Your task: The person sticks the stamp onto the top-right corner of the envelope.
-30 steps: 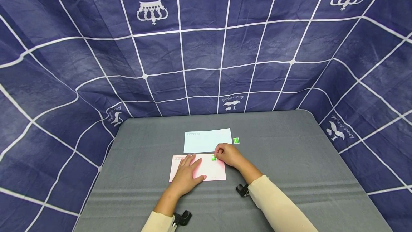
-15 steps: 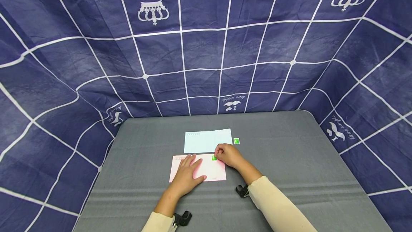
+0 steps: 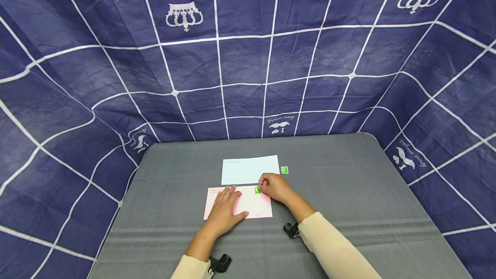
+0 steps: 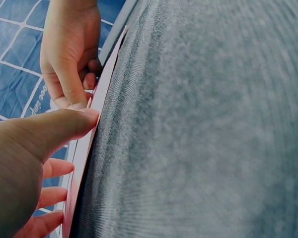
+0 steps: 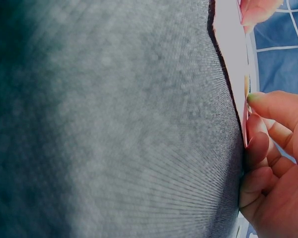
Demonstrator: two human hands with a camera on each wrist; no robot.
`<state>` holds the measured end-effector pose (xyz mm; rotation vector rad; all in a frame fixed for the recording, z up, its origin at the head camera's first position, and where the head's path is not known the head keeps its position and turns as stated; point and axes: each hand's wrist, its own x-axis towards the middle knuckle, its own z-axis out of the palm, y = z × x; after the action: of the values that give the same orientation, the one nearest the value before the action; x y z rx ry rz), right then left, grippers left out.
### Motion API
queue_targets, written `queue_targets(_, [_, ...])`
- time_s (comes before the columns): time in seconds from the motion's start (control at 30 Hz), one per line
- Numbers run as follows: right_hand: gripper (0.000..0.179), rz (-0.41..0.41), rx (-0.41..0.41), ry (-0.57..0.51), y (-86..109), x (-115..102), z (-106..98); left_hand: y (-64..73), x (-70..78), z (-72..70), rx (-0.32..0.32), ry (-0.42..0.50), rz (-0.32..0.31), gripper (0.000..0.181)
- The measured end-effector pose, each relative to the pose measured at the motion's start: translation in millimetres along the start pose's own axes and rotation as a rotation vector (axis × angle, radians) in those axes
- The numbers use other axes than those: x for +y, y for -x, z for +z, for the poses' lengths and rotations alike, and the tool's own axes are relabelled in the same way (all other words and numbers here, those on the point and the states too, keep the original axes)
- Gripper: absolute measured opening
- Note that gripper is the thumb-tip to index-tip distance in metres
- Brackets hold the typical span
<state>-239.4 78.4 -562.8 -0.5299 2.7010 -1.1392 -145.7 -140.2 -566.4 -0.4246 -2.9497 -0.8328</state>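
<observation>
A pink envelope (image 3: 252,206) lies on the grey table, its row of small boxes at the upper left. My left hand (image 3: 223,212) rests on its left half with fingers spread, thumb near the lower edge. At the upper right corner of the envelope sits a green stamp (image 3: 257,190). My right hand (image 3: 276,186) pinches the stamp's right edge between thumb and index finger, the other fingers curled in. In the right wrist view, the thumb tip (image 5: 256,97) meets the stamp's edge close over the envelope.
A pale blue envelope (image 3: 249,171) lies just behind the pink one, its lower right corner hidden by my right hand. A second green stamp (image 3: 284,170) is on the table beside it. Blue gridded cloth (image 3: 248,59) hangs around the back and sides of the table.
My left index finger has drawn in slightly on the pink envelope. The right hand and the stamp stay in place.
</observation>
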Motion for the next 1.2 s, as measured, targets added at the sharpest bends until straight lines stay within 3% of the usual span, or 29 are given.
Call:
queue_targets(0.43, [0.017, 0.000, 0.061, 0.022, 1.3, 0, -2, 0.7, 2.1, 1.6, 0.026, 0.009, -0.009, 0.061])
queue_targets(0.67, [0.012, -0.004, 0.070, -0.032, 4.4, 1, -5, -1.8, 3.0, 3.4, 0.071, -0.008, -0.001, 0.052])
queue_targets(0.97, [0.007, -0.020, 0.106, -0.082, 10.3, 5, -10, -6.0, 4.6, 0.3, 0.231, 0.059, 0.000, 0.033])
queue_targets(1.2, [0.010, -0.048, 0.152, -0.066, 15.9, 4, -17, -8.6, 6.9, -5.4, 0.271, 0.087, 0.010, 0.035])
